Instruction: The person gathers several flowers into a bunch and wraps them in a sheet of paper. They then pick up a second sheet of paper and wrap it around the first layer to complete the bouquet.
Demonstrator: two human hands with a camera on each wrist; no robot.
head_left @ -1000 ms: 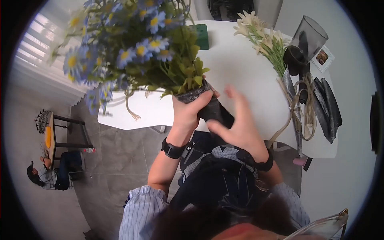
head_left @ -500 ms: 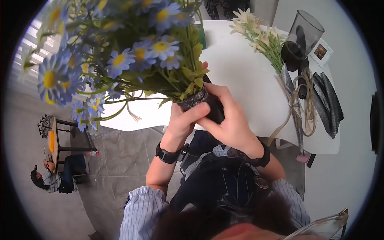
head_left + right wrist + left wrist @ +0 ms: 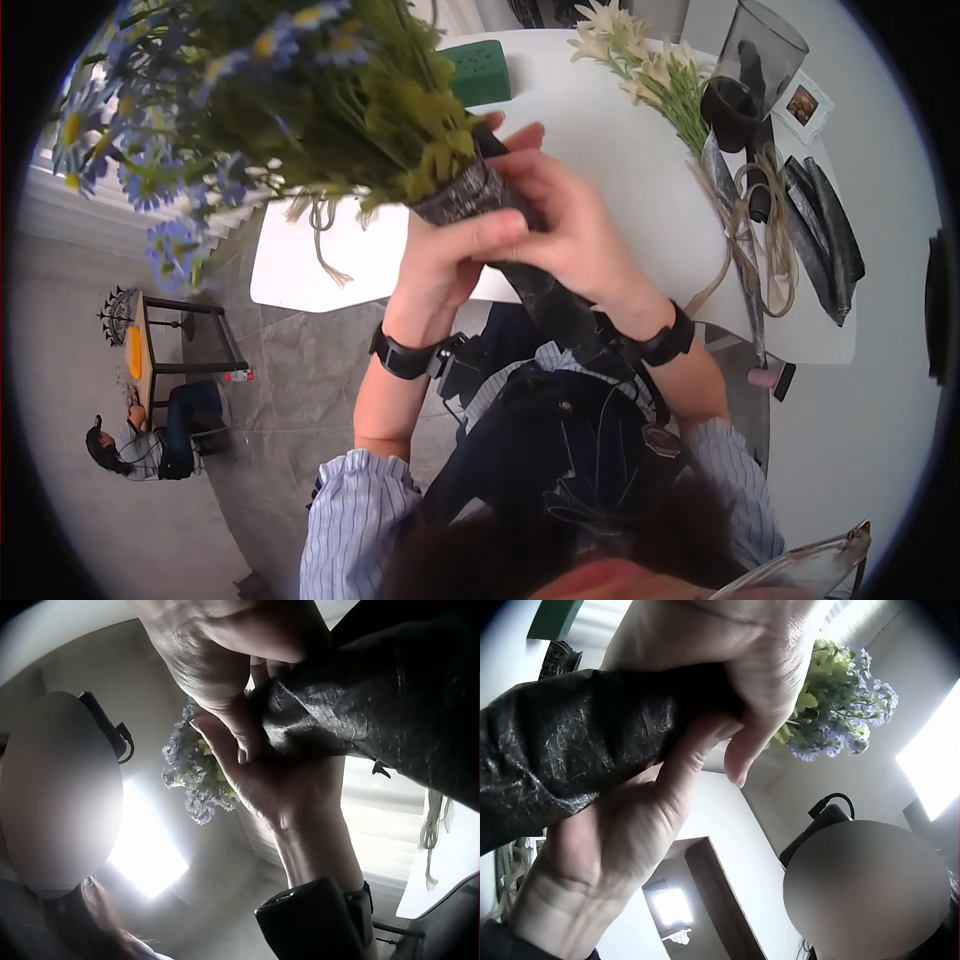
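A bunch of blue daisy-like flowers [image 3: 270, 45] with yellow centres leans to the upper left in the head view, above the table. Black crinkled wrapping [image 3: 465, 195] encloses its stems. My left hand [image 3: 430, 255] grips the wrapping just under the leaves, thumb across the front. The right hand [image 3: 580, 230] holds it from the other side, its thumb meeting the left thumb. Below both hands, the wrapped tail slants down toward my right wrist. The left wrist view shows the wrapping [image 3: 577, 742] wide and creased beyond the fingers; the stems inside are hidden.
On the white table [image 3: 630, 180] sit a green block with holes [image 3: 480, 72], white lilies [image 3: 650, 80], a smoky clear vase [image 3: 768, 65], a black pot [image 3: 730, 110], a framed picture [image 3: 803, 105] and rolled black wrapping [image 3: 828, 240]. A person [image 3: 150, 440] sits at far left.
The right hand, spread and apart from the wrapping a second ago, has closed round it beside the left. Both hands and the bouquet have shifted up and left; more of the wrapped tail shows.
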